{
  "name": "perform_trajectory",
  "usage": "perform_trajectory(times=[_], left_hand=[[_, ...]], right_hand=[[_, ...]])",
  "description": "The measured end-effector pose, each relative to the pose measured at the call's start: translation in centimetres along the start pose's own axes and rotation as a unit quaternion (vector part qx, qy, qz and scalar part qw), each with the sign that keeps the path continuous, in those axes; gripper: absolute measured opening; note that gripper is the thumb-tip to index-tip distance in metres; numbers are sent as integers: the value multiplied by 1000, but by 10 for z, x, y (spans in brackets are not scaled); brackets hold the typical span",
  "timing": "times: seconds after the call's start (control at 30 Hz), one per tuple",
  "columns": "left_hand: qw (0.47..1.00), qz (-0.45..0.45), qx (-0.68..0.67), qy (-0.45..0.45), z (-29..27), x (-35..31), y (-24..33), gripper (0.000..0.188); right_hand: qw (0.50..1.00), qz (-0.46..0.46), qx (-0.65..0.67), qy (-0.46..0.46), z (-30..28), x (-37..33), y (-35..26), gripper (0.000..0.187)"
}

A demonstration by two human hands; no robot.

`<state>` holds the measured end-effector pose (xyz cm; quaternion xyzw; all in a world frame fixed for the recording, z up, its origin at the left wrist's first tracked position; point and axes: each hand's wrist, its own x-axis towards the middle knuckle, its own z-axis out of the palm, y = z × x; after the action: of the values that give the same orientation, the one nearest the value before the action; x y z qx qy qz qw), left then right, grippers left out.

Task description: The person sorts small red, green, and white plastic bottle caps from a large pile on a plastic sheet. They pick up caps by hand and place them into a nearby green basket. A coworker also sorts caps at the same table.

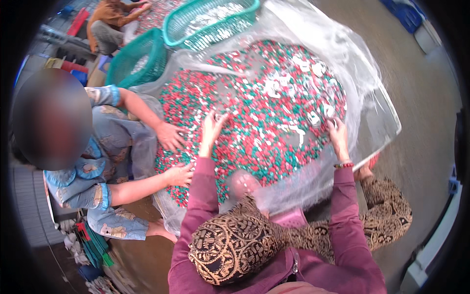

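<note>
Small red, green and white pieces (254,147) are spread thickly over a sheet-lined table in front of me. My left hand (212,128) is over their left-middle part, thumb and fingers a little apart, with no object visible between them. My right hand (338,133) is at the right side of the spread, its fingers bent together beside larger white looped pieces (314,117). Whatever those fingertips hold is too small to make out. More white pieces (275,85) lie in a loose cluster farther back.
A co-worker's two hands (171,137) rest on the pieces at the left. Green baskets (169,36) with white pieces stand at the far left edge. Translucent sheeting (360,63) hangs over the table's rim. Another person (110,22) sits beyond. A pink stool (290,219) is near my legs.
</note>
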<state>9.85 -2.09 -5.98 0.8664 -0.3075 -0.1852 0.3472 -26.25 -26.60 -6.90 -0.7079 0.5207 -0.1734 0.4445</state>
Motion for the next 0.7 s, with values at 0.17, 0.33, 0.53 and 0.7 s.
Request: perform_trajectory(times=[0.17, 0.33, 0.53, 0.7], left_hand=[[751, -165, -635, -76, -4, -48, 12, 21], [489, -167, -824, -234, 7, -56, 32, 31], [561, -215, -770, -217, 24, -78, 67, 31], [926, 15, -310, -213, 72, -53, 49, 28]], right_hand=[[990, -115, -83, -25, 65, 16, 38, 46], [969, -238, -66, -11, 124, -9, -1, 28], [972, -199, 48, -114, 144, -43, -59, 29], [948, 39, 210, -237, 118, -40, -54, 28]])
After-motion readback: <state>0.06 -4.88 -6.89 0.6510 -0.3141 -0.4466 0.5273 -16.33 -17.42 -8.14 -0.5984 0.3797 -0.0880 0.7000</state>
